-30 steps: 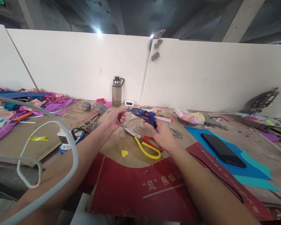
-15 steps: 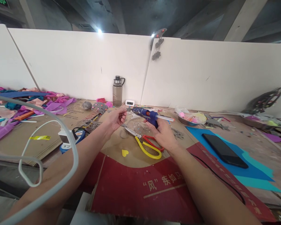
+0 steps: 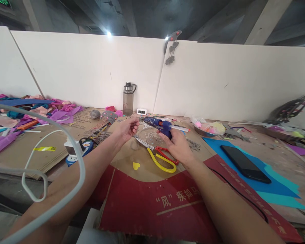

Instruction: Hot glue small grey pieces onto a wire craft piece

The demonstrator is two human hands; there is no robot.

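Note:
My right hand (image 3: 177, 144) is wrapped round the handle of a blue glue gun (image 3: 164, 126), with a pale glue stick (image 3: 179, 128) sticking out of its back end. The gun's nozzle points left at the fingertips of my left hand (image 3: 129, 128). Those fingers are pinched together by a small greyish piece (image 3: 141, 119), too small to name. Below the hands, a pair of scissors (image 3: 162, 159) with yellow and red handles rests on the cardboard (image 3: 124, 173). A yellow paper heart (image 3: 136, 166) lies nearer to me.
A water bottle (image 3: 128, 100) and a small digital clock (image 3: 141, 111) stand by the white partition (image 3: 78, 67). On the right, a black phone (image 3: 245, 163) lies on blue sheets. A white cable (image 3: 82, 169) loops across the left; coloured scraps (image 3: 63, 113) pile up behind it.
The view has shifted very slightly. Both hands keep nearly the same pose, with the glue gun's nozzle still at the left fingertips.

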